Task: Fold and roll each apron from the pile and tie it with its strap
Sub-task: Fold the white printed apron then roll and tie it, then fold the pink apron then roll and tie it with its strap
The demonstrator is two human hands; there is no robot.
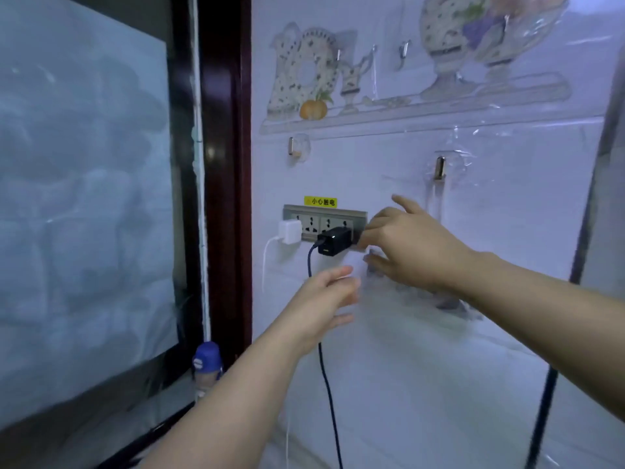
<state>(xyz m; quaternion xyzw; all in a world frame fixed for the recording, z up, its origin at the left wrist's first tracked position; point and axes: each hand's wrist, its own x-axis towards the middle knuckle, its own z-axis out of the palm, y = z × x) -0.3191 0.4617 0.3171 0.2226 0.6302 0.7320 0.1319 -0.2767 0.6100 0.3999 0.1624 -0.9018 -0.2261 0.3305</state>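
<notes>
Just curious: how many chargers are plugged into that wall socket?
2: a white charger at the left end, a black charger beside it; the right hand may hide more.

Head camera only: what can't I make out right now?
Aprons: none in the head view.
Right hand: its own fingers hide whether it touches the black charger or pinches anything.
Left hand: fingertips smeared by motion blur.
Blue-capped bottle: lower part hidden behind the left forearm.
</notes>
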